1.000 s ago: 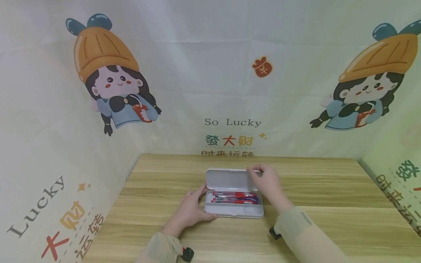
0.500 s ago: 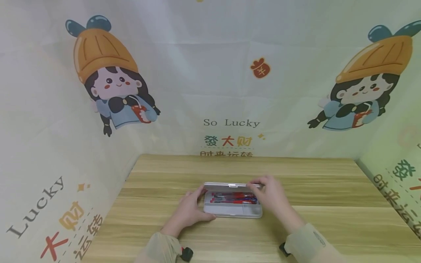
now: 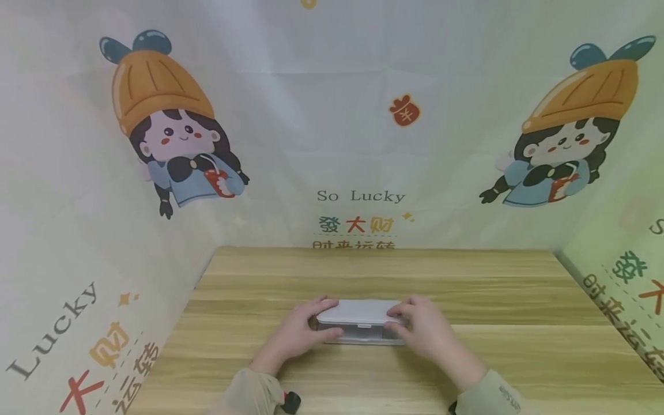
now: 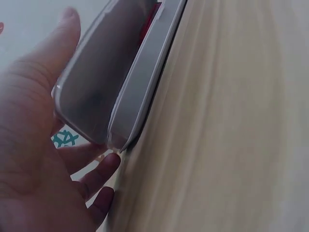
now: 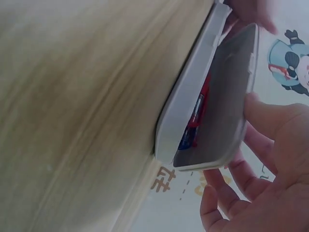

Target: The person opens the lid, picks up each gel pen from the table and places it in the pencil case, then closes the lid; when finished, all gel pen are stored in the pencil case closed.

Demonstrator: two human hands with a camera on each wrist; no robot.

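A light grey pencil case (image 3: 355,312) lies on the wooden table with its lid tilted partly down over the base. My right hand (image 3: 427,330) pinches the lid near its right end, thumb on the front edge and fingers on the outer face. Around the left end of the case, my left hand (image 3: 297,330) holds it, thumb toward the front and fingers toward the hinge side. Through the gap, the right wrist view shows red and blue pens (image 5: 197,116) inside the base (image 5: 190,92). Only a bit of red shows inside in the left wrist view.
The wood-grain table (image 3: 249,276) extends around the case on all sides. A pale printed cloth (image 3: 290,132) with cartoon figures and lettering hangs behind it and along both sides.
The lid has swung from fully raised down toward the base, hiding the pens in the head view. My right hand came forward and down with it; my left hand stayed at the left end.
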